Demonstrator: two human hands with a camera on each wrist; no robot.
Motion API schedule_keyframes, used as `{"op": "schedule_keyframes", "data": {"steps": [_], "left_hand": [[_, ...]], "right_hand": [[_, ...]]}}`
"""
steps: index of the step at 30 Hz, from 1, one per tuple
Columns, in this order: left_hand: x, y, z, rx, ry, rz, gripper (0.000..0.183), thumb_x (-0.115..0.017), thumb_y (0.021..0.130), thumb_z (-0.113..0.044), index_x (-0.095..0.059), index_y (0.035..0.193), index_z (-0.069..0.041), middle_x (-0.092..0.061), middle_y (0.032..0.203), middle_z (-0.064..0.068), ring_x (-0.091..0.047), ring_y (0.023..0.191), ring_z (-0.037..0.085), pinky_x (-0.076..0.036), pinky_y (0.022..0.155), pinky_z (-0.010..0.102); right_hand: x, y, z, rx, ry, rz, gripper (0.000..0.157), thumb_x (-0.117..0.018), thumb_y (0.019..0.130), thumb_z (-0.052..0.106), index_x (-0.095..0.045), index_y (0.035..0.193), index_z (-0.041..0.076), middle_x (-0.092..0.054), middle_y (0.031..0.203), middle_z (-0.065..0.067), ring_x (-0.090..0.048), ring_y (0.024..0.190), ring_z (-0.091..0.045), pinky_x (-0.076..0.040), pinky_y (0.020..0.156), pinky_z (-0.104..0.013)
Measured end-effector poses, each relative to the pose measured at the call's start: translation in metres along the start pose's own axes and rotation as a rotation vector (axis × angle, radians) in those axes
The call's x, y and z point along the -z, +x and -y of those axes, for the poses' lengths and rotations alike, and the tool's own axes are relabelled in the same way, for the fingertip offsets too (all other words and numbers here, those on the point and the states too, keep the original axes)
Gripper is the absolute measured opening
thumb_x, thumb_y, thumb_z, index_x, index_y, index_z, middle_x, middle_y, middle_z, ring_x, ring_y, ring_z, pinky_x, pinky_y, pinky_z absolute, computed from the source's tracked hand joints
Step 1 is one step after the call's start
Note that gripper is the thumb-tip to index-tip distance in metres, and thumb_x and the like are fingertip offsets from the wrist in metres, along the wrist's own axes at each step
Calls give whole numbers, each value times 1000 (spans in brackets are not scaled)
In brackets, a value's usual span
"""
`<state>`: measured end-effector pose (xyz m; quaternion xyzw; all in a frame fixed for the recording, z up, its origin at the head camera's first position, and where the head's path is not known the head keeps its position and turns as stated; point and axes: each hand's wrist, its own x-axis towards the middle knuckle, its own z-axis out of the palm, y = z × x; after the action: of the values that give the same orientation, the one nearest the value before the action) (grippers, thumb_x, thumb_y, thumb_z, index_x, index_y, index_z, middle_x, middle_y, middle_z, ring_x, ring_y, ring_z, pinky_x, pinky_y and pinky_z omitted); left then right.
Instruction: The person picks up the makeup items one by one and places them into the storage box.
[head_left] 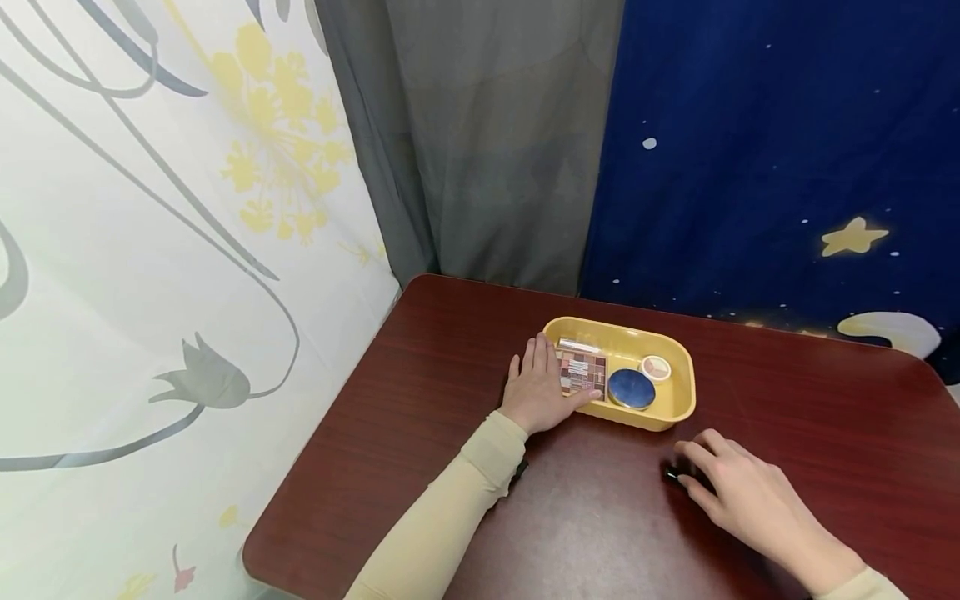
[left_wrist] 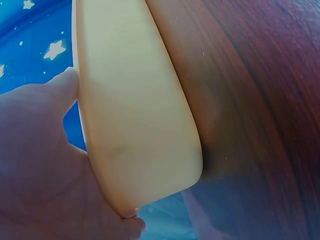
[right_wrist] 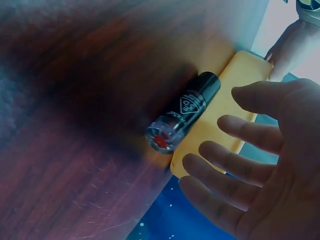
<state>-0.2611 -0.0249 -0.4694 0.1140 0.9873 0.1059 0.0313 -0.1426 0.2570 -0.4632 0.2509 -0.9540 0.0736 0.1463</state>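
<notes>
A yellow tray [head_left: 678, 400] lies on the dark red table. My left hand [head_left: 536, 392] rests on its left end with the fingers stretched out and the thumb across the near rim. In the left wrist view the thumb touches the edge of the tray [left_wrist: 135, 100]. Inside the tray are an eyeshadow palette [head_left: 581, 373], partly under the hand, a round blue compact [head_left: 632, 388], a small round pan [head_left: 656, 367] and a slim shiny tube [head_left: 579, 346]. My right hand [head_left: 750, 492] hovers beside a small black cosmetic tube [right_wrist: 185, 110] with white lettering, fingers loosely bent and apart from it.
The table [head_left: 810, 417] has rounded corners. A white patterned curtain [head_left: 187, 250] hangs along its left side. Grey [head_left: 510, 167] and dark blue starry curtains [head_left: 750, 167] hang behind its far edge. Something small and dark shows beside the left sleeve [head_left: 495, 454].
</notes>
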Motion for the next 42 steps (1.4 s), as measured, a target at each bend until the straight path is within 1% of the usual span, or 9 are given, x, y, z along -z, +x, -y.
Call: {"op": "schedule_keyframes", "data": {"steps": [3, 8, 12, 16, 20, 27, 34, 39, 42], "left_hand": [[0, 0, 0, -2, 0, 4, 116, -39, 85, -86, -10, 161, -3, 0, 168, 14, -1, 154, 27, -11, 121, 50], [2, -1, 1, -4, -6, 18, 116, -39, 85, -86, -8, 161, -4, 4, 168, 12, 2, 154, 26, -9, 121, 50], [2, -2, 1, -10, -8, 7, 117, -39, 85, -86, -9, 161, -3, 1, 168, 14, -1, 154, 28, -11, 121, 51], [3, -3, 1, -15, -7, -8, 116, -40, 86, -85, -10, 161, -2, -3, 168, 15, -4, 154, 29, -13, 120, 51], [3, -4, 0, -15, -8, -10, 115, -41, 86, -84, -11, 161, -2, -3, 168, 15, -4, 154, 29, -13, 120, 51], [5, -6, -1, -13, -4, -17, 114, -40, 87, -84, -13, 161, -2, -3, 168, 14, -5, 154, 28, -14, 120, 50], [4, -6, 0, -15, 14, -9, 113, -37, 87, -85, -13, 161, -3, -3, 168, 14, -5, 154, 28, -15, 120, 50], [3, -6, 0, -18, 1, -21, 113, -39, 87, -84, -13, 161, -3, -4, 168, 14, -5, 154, 28, -15, 120, 50], [3, -5, 1, -18, -11, -27, 114, -41, 87, -84, -13, 161, -2, -5, 168, 15, -5, 154, 28, -14, 120, 51]], "right_hand": [[-1, -2, 0, -12, 0, 30, 34, -85, 77, 23, -71, 108, 16, -57, 94, 5, -51, 68, -10, -39, 45, -32], [-2, -3, 0, -22, -2, 54, 35, -86, 77, 24, -71, 108, 17, -59, 97, 4, -55, 71, -11, -41, 46, -33], [-3, -4, 0, -22, 3, 68, 37, -86, 76, 24, -71, 108, 16, -59, 97, 4, -57, 71, -12, -43, 46, -33], [-4, -5, 0, -15, 3, 61, 37, -87, 76, 23, -71, 108, 16, -59, 95, 4, -59, 72, -13, -44, 47, -34], [-6, -6, -1, -9, 6, 57, 36, -88, 75, 22, -71, 107, 18, -58, 92, 6, -58, 70, -12, -44, 47, -35], [-10, -10, -2, 37, -8, -13, 36, -88, 71, 17, -72, 102, 19, -58, 89, 10, -60, 70, -12, -46, 49, -35], [-13, -12, -5, 43, -7, 8, 35, -89, 69, 16, -71, 99, 20, -53, 83, 11, -57, 68, -10, -44, 48, -32], [-16, -12, -5, 52, -8, 7, 35, -89, 68, 15, -70, 97, 20, -53, 82, 10, -57, 67, -10, -45, 49, -32], [-18, -12, -6, 65, -10, -12, 36, -89, 67, 15, -69, 96, 20, -52, 81, 10, -56, 66, -10, -45, 48, -32]]}}
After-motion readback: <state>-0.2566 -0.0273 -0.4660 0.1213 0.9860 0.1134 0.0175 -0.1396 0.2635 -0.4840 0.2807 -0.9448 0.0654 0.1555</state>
